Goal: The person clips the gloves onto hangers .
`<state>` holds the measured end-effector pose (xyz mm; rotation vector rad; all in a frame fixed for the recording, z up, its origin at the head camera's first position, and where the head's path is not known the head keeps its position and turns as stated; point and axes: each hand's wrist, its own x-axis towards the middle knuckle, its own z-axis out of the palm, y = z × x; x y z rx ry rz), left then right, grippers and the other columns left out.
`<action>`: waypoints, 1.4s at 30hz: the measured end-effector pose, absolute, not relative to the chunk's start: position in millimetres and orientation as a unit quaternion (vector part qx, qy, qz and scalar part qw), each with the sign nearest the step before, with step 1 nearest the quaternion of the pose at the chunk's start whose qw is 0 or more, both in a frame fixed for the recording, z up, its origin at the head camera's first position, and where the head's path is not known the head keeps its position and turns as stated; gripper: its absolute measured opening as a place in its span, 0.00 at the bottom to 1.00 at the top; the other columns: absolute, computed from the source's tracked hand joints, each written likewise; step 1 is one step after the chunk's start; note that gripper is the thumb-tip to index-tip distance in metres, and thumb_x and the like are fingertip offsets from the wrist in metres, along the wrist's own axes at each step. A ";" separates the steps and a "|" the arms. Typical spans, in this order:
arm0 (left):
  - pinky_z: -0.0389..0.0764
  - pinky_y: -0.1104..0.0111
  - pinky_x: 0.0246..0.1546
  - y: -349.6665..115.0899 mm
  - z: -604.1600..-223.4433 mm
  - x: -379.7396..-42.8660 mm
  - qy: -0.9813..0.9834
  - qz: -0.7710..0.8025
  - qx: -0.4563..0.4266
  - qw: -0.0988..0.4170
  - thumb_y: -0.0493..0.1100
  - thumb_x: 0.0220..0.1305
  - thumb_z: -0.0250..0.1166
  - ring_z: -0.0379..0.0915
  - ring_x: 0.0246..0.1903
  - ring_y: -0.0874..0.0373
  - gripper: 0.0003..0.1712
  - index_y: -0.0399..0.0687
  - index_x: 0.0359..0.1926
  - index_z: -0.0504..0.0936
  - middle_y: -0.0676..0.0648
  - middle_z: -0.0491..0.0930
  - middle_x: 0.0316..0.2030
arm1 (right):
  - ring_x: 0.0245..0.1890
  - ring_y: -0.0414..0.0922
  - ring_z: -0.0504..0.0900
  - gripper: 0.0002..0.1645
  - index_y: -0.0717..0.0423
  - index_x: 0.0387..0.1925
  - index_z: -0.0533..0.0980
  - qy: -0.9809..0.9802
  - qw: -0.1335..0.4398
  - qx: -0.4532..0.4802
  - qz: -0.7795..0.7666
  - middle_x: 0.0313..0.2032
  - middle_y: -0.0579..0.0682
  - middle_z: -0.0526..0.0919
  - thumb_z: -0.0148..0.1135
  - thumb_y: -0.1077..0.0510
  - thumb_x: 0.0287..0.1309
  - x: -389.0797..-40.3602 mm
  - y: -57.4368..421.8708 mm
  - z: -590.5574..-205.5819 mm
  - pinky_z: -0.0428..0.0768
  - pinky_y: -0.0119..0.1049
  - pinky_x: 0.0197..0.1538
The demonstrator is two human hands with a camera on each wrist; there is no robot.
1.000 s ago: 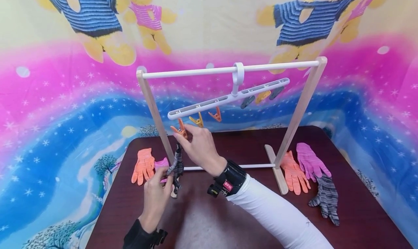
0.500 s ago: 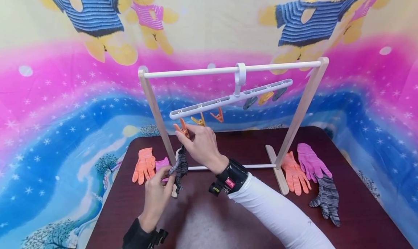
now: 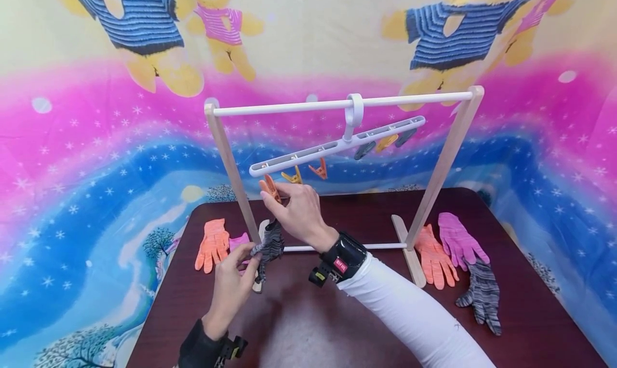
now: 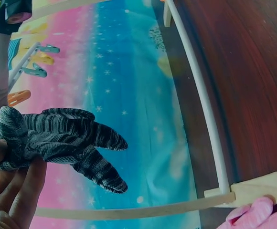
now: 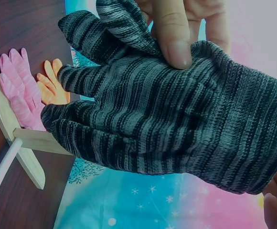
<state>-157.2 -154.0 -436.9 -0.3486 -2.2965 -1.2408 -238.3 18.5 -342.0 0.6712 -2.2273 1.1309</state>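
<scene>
Grey-striped glove (image 3: 273, 241) has shifted rightward below the hanger (image 3: 347, 137); left hand (image 3: 233, 282) pinches it, right hand (image 3: 303, 212) squeezes an orange clothespin (image 3: 271, 189). Clipping seems underway, likely calling next for release onto the cuff (image 5: 255, 129).

The head view is bright, with pale glare on the table (image 3: 308, 330); wrist views look dimmer.
</scene>
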 end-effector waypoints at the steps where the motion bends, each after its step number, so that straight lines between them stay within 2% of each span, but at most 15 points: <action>1: 0.81 0.81 0.37 -154.5 -436.4 -157.3 -0.842 -0.464 -0.125 0.244 0.27 0.59 0.69 0.85 0.34 0.63 0.13 0.36 0.46 0.83 0.40 0.90 0.38 | 0.23 0.40 0.84 0.13 0.53 0.27 0.83 -0.827 0.271 0.251 0.423 0.20 0.47 0.86 0.65 0.50 0.63 -238.6 18.4 -342.1 0.65 0.27 0.24; 8: 0.81 0.80 0.39 -160.6 -431.3 -159.1 -0.810 -0.543 -0.121 0.186 0.27 0.65 0.64 0.80 0.40 0.74 0.14 0.32 0.52 0.81 0.35 0.87 0.43 | 0.28 0.42 0.87 0.14 0.57 0.38 0.86 -0.812 0.226 0.259 0.472 0.27 0.50 0.89 0.64 0.51 0.64 -239.8 18.5 -339.1 0.70 0.27 0.24; 13: 0.77 0.76 0.29 -164.3 -427.0 -160.2 -0.790 -0.578 -0.132 0.159 0.27 0.67 0.61 0.76 0.32 0.71 0.12 0.32 0.51 0.80 0.36 0.86 0.41 | 0.31 0.43 0.88 0.15 0.57 0.44 0.87 -0.789 0.176 0.267 0.524 0.35 0.52 0.92 0.62 0.52 0.68 -240.6 18.9 -334.7 0.66 0.27 0.23; 16: 0.75 0.74 0.26 -165.4 -426.2 -161.3 -0.784 -0.586 -0.140 0.153 0.28 0.67 0.61 0.75 0.29 0.69 0.11 0.34 0.50 0.80 0.40 0.85 0.39 | 0.33 0.43 0.88 0.15 0.57 0.44 0.87 -0.783 0.158 0.270 0.537 0.35 0.53 0.92 0.61 0.53 0.69 -241.0 19.0 -333.7 0.61 0.28 0.23; 23: 0.73 0.74 0.26 -167.1 -424.3 -168.4 -0.765 -0.602 -0.165 0.159 0.29 0.69 0.60 0.73 0.26 0.68 0.08 0.35 0.47 0.81 0.59 0.83 0.33 | 0.35 0.44 0.89 0.15 0.58 0.45 0.86 -0.771 0.144 0.273 0.557 0.36 0.55 0.91 0.60 0.54 0.69 -240.6 17.5 -332.6 0.59 0.29 0.23; 26: 0.74 0.74 0.28 -167.7 -421.7 -170.9 -0.759 -0.608 -0.173 0.156 0.29 0.69 0.60 0.75 0.27 0.68 0.08 0.36 0.47 0.82 0.63 0.83 0.34 | 0.36 0.43 0.89 0.14 0.58 0.44 0.87 -0.770 0.145 0.272 0.559 0.35 0.55 0.91 0.61 0.54 0.69 -240.6 16.1 -332.3 0.61 0.29 0.24; 34: 0.78 0.74 0.31 -168.0 -415.9 -176.8 -0.762 -0.611 -0.166 0.138 0.31 0.70 0.60 0.77 0.29 0.68 0.09 0.34 0.48 0.81 0.64 0.83 0.35 | 0.38 0.50 0.90 0.14 0.59 0.40 0.87 -0.760 0.133 0.271 0.575 0.36 0.58 0.91 0.61 0.54 0.69 -240.5 14.6 -332.8 0.79 0.31 0.30; 39: 0.79 0.76 0.33 -169.7 -416.6 -181.3 -0.757 -0.624 -0.150 0.126 0.32 0.72 0.59 0.79 0.31 0.68 0.10 0.33 0.50 0.80 0.65 0.84 0.35 | 0.37 0.45 0.90 0.13 0.58 0.39 0.87 -0.762 0.132 0.272 0.573 0.35 0.55 0.91 0.61 0.55 0.69 -239.6 13.8 -332.8 0.82 0.32 0.32; 42: 0.80 0.77 0.36 -170.1 -416.7 -182.8 -0.757 -0.628 -0.135 0.120 0.33 0.72 0.59 0.79 0.32 0.69 0.11 0.34 0.51 0.80 0.64 0.84 0.36 | 0.36 0.42 0.90 0.13 0.58 0.39 0.87 -0.765 0.133 0.273 0.567 0.35 0.53 0.91 0.61 0.55 0.69 -239.6 13.5 -334.0 0.81 0.31 0.31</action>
